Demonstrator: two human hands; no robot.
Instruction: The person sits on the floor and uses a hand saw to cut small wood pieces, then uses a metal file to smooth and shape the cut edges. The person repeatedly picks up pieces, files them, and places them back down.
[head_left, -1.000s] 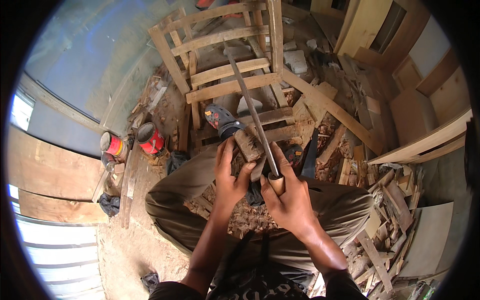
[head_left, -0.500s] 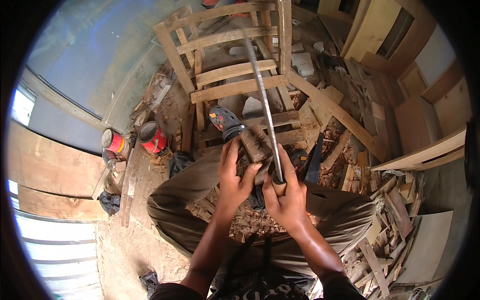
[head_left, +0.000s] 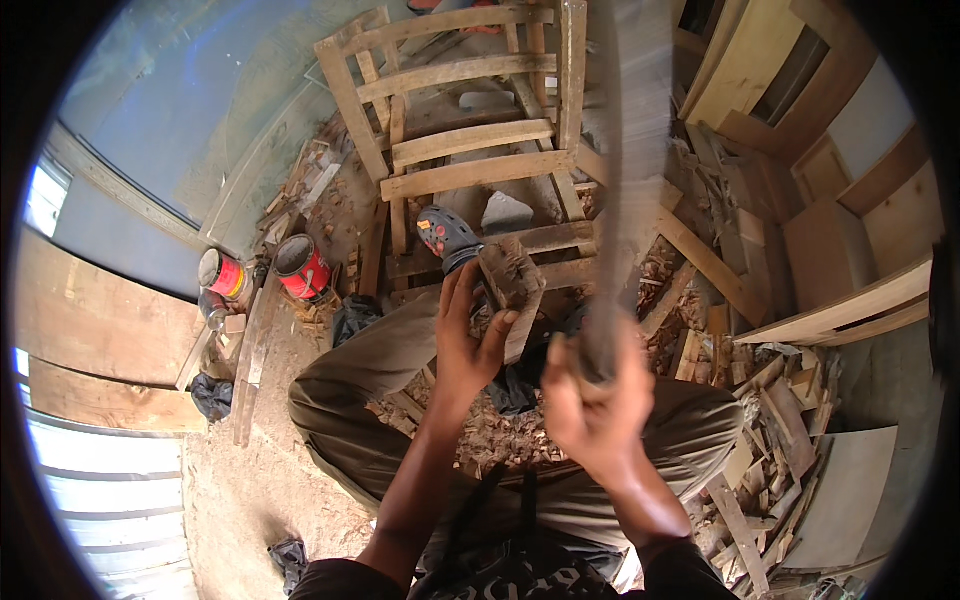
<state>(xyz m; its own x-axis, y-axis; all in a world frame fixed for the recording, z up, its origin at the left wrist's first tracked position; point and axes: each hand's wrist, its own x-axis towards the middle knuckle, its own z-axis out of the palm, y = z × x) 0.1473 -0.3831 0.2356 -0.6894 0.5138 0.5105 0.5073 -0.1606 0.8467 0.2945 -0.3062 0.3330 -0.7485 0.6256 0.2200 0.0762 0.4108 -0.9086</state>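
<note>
**Both hands closed: one on a wood block, one on a long blade**

Head view: The person sits with knees spread, looking down at their own forearms. The left hand (head_left: 470, 335) has its grip clamped around a rough wooden block (head_left: 512, 280), fingers wrapped along the block's left side and the thumb pressed across its lower front face. The block stands tilted, held above the lap and just in front of the person's shoe (head_left: 445, 235).

The right hand (head_left: 590, 400) is curled tight into a fist about the handle of a long blade (head_left: 622, 170), which rises steeply toward the top of the picture. The blade is smeared by motion blur, so its edge and exact shape cannot be made out. The two hands sit close together, the block just left of the blade's lower end; whether they touch cannot be told.

Wood chips (head_left: 500, 435) lie heaped on the lap between the thighs. Beyond the knees stands an unfinished wooden chair frame (head_left: 465, 125). Two red paint cans (head_left: 300, 265) sit on the dirt floor to the left, and scrap timber (head_left: 760, 440) is piled on the right.
</note>
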